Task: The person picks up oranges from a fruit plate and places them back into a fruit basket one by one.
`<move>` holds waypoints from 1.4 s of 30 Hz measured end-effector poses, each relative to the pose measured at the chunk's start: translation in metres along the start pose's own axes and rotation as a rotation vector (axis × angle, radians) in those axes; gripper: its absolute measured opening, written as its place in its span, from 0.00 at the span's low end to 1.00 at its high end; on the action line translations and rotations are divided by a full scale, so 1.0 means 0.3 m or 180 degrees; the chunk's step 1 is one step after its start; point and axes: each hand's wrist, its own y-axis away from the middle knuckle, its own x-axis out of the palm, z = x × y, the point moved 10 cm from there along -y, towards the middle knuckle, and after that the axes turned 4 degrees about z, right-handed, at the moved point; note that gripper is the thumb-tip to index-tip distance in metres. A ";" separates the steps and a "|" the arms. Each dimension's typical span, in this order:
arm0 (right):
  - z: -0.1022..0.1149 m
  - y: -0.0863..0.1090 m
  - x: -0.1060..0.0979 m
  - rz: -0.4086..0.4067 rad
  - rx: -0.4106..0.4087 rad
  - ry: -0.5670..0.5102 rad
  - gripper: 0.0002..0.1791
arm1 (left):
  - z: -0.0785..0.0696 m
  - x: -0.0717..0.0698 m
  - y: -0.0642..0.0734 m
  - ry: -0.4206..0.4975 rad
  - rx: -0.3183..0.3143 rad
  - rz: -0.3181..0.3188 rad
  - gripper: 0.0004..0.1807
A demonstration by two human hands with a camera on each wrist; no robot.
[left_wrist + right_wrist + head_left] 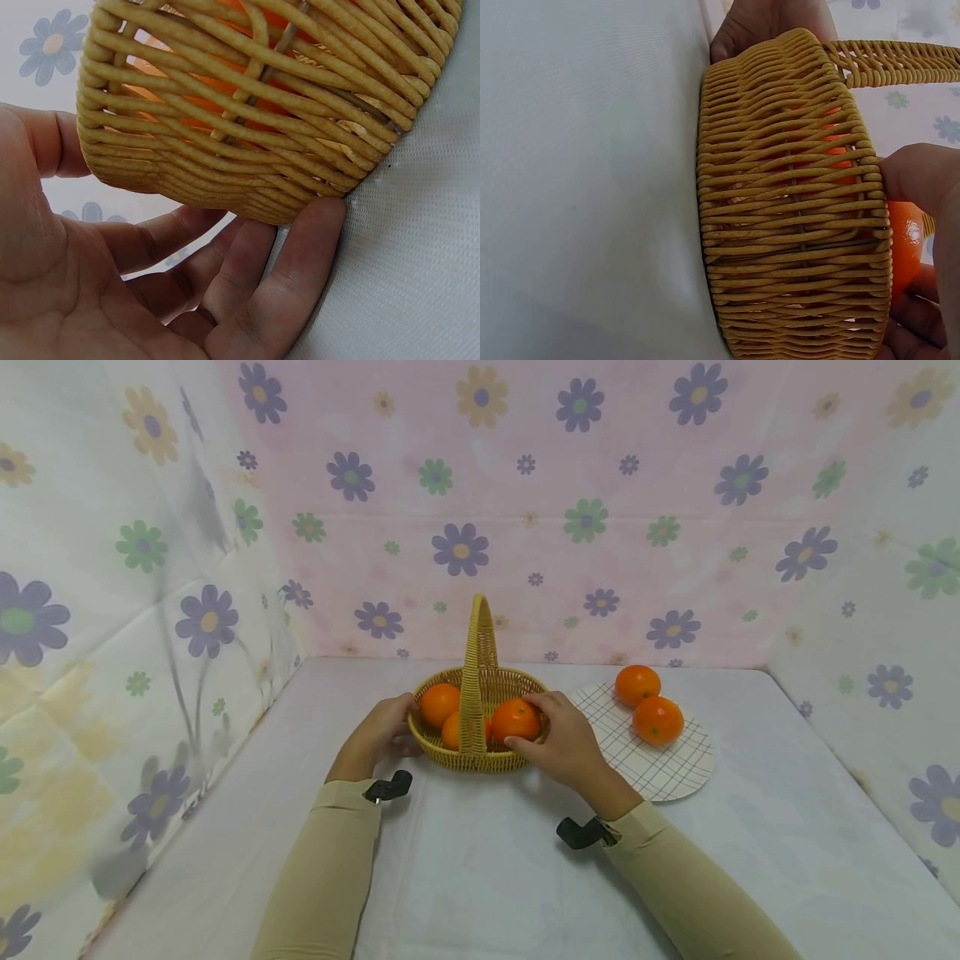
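A yellow-brown wicker basket (480, 763) with a tall arched handle stands on the table. My left hand (375, 733) holds its left end; in the left wrist view, the fingers (289, 277) curl against the woven side near the base. Inside the basket, left of the handle, lies one orange (439, 703), and a second orange (452, 732) is partly hidden behind the handle. My right hand (567, 739) grips a third orange (515, 720) at the basket's right end, thumb and fingers on either side. In the right wrist view, the wicker wall (795, 202) hides most of that orange.
Right of the basket lies a round white plate (678, 779) with a dark grid pattern. Two oranges rest on it, one orange (637, 685) behind the other orange (658, 721). Flowered cloth (525, 493) walls the table at the back and both sides.
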 end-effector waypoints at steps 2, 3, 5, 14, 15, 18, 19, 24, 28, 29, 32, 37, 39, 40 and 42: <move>0.001 0.001 0.001 0.0006 0.0011 0.0000 0.38 | 0.000 0.000 -0.001 -0.0004 -0.0007 -0.0002 0.28; 0.001 0.001 0.002 0.0013 0.0017 -0.0003 0.38 | 0.001 0.000 -0.001 -0.0009 -0.0007 -0.0002 0.29; 0.002 0.001 0.004 0.0031 0.0022 0.0025 0.38 | 0.001 -0.001 -0.001 -0.0015 -0.0025 -0.0013 0.29; 0.009 0.002 0.005 0.0055 -0.0020 0.0080 0.34 | -0.002 -0.002 -0.007 -0.0014 -0.0026 0.0000 0.31; 0.009 0.002 0.006 0.0064 -0.0019 0.0080 0.33 | -0.002 -0.001 -0.008 -0.0002 -0.0024 0.0000 0.30; 0.005 0.000 0.010 0.0101 -0.0009 0.0088 0.29 | -0.003 0.001 -0.008 0.0020 0.0003 0.0018 0.30; 0.004 -0.001 0.012 0.0112 -0.0001 0.0095 0.28 | -0.003 0.001 -0.008 0.0030 0.0006 0.0012 0.30; -0.001 -0.005 0.018 0.0161 0.0026 0.0126 0.26 | 0.000 0.000 -0.009 0.0012 0.0005 -0.0012 0.29; 0.002 -0.007 0.019 0.0155 -0.0011 0.0193 0.25 | 0.000 0.000 -0.009 -0.0026 0.0017 -0.0006 0.29; 0.004 -0.007 0.019 0.0148 -0.0037 0.0220 0.24 | 0.000 0.000 -0.009 -0.0027 0.0011 -0.0006 0.29; 0.010 -0.007 0.019 0.0141 -0.0099 0.0328 0.24 | -0.001 0.001 -0.007 -0.0026 0.0021 0.0010 0.29; 0.018 -0.005 0.022 0.0169 -0.0122 0.0420 0.24 | 0.001 0.001 -0.004 0.0004 0.0001 0.0021 0.30; 0.021 -0.005 0.021 0.0172 -0.0133 0.0415 0.24 | 0.003 0.001 -0.004 0.0008 -0.0011 0.0026 0.31; 0.023 -0.004 0.021 0.0175 -0.0142 0.0417 0.24 | 0.004 0.001 -0.004 0.0004 -0.0012 0.0024 0.31; 0.025 -0.004 0.022 0.0177 -0.0168 0.0419 0.23 | 0.003 0.001 -0.004 -0.0015 -0.0008 0.0028 0.31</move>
